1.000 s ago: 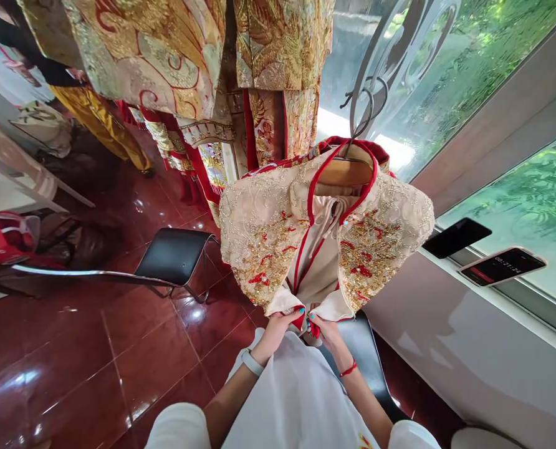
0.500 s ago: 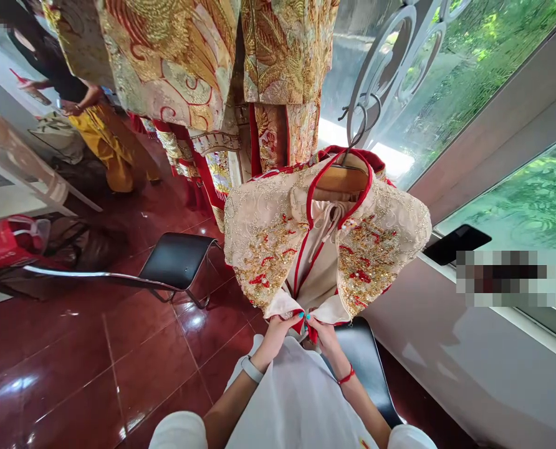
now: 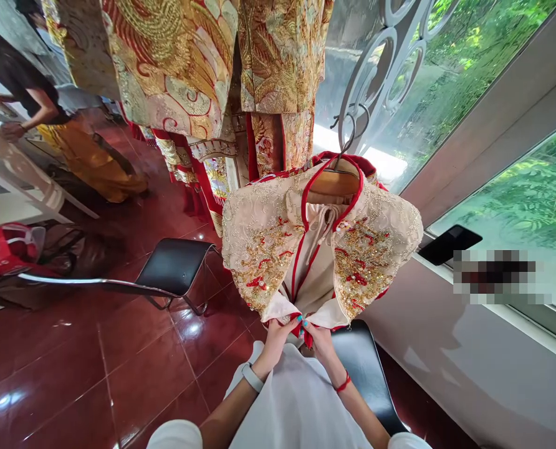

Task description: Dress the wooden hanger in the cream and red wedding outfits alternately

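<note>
A cream jacket point(image 3: 366, 249) with gold and red beading and red piping hangs on a wooden hanger point(image 3: 335, 183) in front of me. Its front edges are turned outward, so the pale lining point(image 3: 280, 307) shows. My left hand point(image 3: 278, 337) pinches the left front edge near the hem. Opposite it, my right hand point(image 3: 320, 340) pinches the right front edge. The thumbs of both hands nearly meet over red trim, and whatever small fastening may lie between them is hidden. A thin cord is tied in a bow point(image 3: 325, 218) below the collar.
Embroidered gold and red garments point(image 3: 175, 75) hang behind the jacket. One black chair point(image 3: 172, 265) stands left, another black chair point(image 3: 359, 368) under the jacket. A phone point(image 3: 450, 244) lies on the windowsill. At the far left a person point(image 3: 30, 87) bends near a white chair point(image 3: 20, 168).
My hands keep their pinch on the jacket's front edges, with barely any movement. The view has shifted slightly. The person at the left has leaned further down.
</note>
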Action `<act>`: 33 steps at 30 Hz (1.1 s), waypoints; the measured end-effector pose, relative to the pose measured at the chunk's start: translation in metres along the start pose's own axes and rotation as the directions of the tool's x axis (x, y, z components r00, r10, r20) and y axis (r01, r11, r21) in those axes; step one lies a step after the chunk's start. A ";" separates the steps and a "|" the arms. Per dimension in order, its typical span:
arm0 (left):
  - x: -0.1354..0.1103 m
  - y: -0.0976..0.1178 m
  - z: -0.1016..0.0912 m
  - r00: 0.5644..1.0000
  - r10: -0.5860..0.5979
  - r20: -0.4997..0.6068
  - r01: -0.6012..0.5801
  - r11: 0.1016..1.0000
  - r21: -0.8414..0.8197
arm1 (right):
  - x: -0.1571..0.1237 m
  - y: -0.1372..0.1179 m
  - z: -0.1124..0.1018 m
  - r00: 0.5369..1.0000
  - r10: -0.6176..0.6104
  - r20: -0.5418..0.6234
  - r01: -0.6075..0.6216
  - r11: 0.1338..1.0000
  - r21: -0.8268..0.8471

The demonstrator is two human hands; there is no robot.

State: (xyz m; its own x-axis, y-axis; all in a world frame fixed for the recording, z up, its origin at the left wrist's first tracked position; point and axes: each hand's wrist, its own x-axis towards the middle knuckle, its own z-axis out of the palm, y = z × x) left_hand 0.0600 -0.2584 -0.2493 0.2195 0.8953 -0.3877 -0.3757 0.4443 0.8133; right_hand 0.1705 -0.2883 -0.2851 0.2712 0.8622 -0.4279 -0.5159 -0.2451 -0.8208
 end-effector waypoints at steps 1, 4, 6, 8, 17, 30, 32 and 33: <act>-0.001 0.000 0.000 1.000 -0.005 0.004 0.005 1.000 -0.001 | -0.001 -0.001 -0.001 1.000 0.012 0.016 -0.011 1.000 -0.014; -0.003 0.001 0.001 1.000 -0.024 0.015 0.024 1.000 0.004 | -0.004 -0.004 -0.007 0.996 0.074 0.058 -0.071 0.996 -0.048; -0.005 0.002 0.001 0.999 -0.030 0.021 0.030 1.000 0.005 | -0.007 -0.005 -0.009 0.994 0.094 0.058 -0.092 0.995 -0.047; -0.005 0.001 0.001 0.999 -0.025 0.020 0.025 1.000 0.003 | -0.009 -0.004 -0.009 0.994 0.098 0.037 -0.097 0.995 -0.025; 0.005 -0.017 -0.012 0.999 -0.034 -0.006 0.034 0.999 0.015 | 0.002 0.016 -0.007 0.997 0.019 -0.080 -0.012 0.996 0.088; 0.040 -0.046 -0.026 0.992 -0.022 -0.128 0.040 0.990 0.136 | 0.042 0.037 -0.006 0.990 -0.002 -0.138 0.005 1.000 0.025; 0.040 -0.046 -0.025 0.994 -0.021 -0.108 0.035 0.990 0.133 | 0.045 0.034 -0.006 0.994 -0.004 -0.111 0.003 1.000 -0.004; 0.040 -0.047 -0.025 0.994 -0.032 -0.100 0.045 0.990 0.134 | 0.046 0.031 -0.007 0.995 0.002 -0.099 -0.004 1.000 -0.023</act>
State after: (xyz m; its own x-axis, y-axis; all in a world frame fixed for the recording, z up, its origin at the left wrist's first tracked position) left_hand 0.0636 -0.2426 -0.3138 0.1400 0.8794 -0.4551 -0.2412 0.4760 0.8457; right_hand 0.1724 -0.2599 -0.3331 0.3493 0.8137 -0.4646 -0.4983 -0.2586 -0.8276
